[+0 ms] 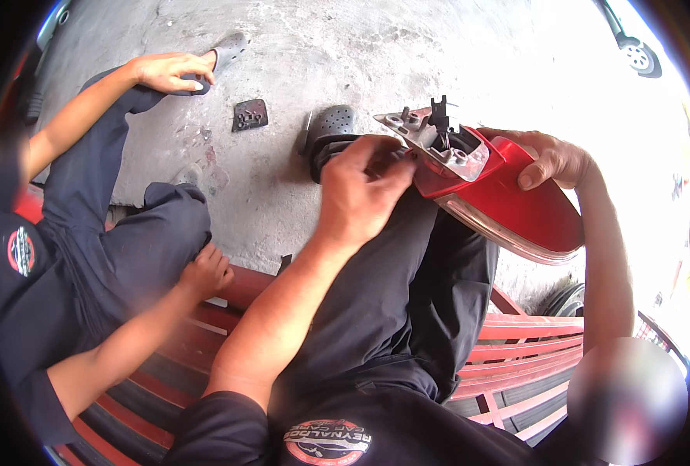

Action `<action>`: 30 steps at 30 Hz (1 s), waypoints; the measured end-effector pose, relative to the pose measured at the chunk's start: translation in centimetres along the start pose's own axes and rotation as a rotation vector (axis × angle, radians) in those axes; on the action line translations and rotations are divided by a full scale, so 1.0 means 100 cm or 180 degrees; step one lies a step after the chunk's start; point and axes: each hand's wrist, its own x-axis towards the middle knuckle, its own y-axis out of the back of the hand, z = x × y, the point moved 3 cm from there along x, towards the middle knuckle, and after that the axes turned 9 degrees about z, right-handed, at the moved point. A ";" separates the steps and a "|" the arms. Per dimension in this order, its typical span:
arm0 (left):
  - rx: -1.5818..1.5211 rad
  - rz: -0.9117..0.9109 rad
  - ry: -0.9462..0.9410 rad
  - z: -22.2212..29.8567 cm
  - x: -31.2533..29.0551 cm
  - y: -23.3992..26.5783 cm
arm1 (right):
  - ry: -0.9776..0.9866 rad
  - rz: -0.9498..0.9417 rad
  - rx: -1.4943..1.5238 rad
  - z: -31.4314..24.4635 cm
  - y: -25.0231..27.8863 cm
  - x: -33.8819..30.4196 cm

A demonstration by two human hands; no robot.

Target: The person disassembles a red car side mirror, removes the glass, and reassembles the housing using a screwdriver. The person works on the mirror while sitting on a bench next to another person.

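A red car side mirror (508, 194) is held up over my lap, with its grey metal mounting base (461, 161) turned toward the left. A black wire connector (440, 116) stands up from the opening in that base. My right hand (551, 159) grips the red shell from its far right side, thumb laid across the surface. At the left edge of the base, my left hand (364, 186) has its fingers pinched together. Whatever lies between those fingertips is too small and dark to make out.
I sit on a red slatted bench (523, 339). Close on my left sits another person (89, 256), one hand on a knee. A black flat part (250, 115) lies on the concrete floor (407, 46). A car wheel (638, 58) shows at the far right.
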 end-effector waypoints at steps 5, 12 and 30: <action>0.0817 0.0140 -0.0452 0.018 -0.003 -0.019 | 0.0302 0.0163 -0.0232 0.009 0.001 -0.006; 0.1971 0.0128 -0.1770 0.007 -0.012 -0.022 | 0.0276 0.0354 -0.0309 0.014 -0.004 -0.015; 0.0761 -0.0007 -0.0697 0.003 -0.011 -0.019 | 0.0233 0.0142 -0.0327 0.021 0.002 -0.010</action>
